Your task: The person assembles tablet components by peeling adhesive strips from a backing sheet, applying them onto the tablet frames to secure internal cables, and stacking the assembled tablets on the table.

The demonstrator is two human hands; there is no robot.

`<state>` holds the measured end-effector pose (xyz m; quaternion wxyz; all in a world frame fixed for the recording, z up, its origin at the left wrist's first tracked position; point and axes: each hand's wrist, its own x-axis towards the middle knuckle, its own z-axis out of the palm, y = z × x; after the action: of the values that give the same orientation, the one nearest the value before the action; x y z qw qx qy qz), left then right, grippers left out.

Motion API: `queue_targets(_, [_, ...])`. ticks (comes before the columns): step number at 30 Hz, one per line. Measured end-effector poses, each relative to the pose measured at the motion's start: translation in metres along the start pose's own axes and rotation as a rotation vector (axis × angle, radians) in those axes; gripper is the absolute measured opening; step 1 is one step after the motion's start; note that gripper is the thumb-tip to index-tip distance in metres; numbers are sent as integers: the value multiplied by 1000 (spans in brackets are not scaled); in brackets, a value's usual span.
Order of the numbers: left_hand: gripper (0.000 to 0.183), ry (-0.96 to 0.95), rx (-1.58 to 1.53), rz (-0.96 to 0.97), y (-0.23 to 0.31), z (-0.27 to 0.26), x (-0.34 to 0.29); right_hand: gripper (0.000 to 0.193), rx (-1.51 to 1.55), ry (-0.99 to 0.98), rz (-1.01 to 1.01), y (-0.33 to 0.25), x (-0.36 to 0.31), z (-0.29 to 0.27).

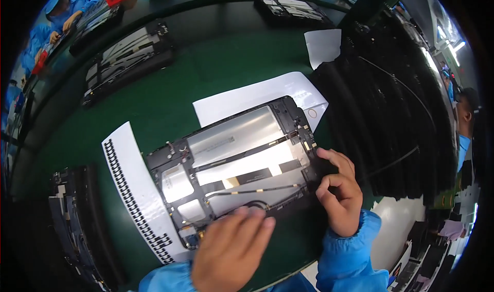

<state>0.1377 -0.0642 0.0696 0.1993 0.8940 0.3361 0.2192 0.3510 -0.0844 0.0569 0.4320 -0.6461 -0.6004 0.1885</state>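
An opened tablet [253, 174] lies tilted in front of me, its silver battery packs, cables and dark circuit boards bare. My left hand [234, 243] rests across its near edge, fingers stretched out flat over a black cable; the palm side is hidden. At the tablet's right end is my right hand [340, 191]. One of its fingertips touches the edge, while thumb and index finger curl together in a pinch; whatever is between them is too small to tell. A white sheet [135, 181] with a row of small black pieces lies partly under the tablet's left end.
Another white sheet [221, 104] curls up behind the tablet. More opened tablets stand at the far left [128, 60], far middle [296, 9] and near left [77, 225]. Black ribbed material [381, 117] fills the right side. Co-workers in blue sit at the upper left.
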Motion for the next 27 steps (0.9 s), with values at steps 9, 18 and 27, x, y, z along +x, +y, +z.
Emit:
queue_targets(9, [33, -12, -60, 90, -11, 42, 19, 8, -26, -181, 45, 19, 4, -1])
queue_targets(18, [34, 29, -38, 62, -5, 37, 24, 9, -43, -177, 44, 15, 7, -2])
queue_targets(27, [33, -58, -54, 267, 1, 51, 43, 9, -29, -210, 89, 17, 8, -11])
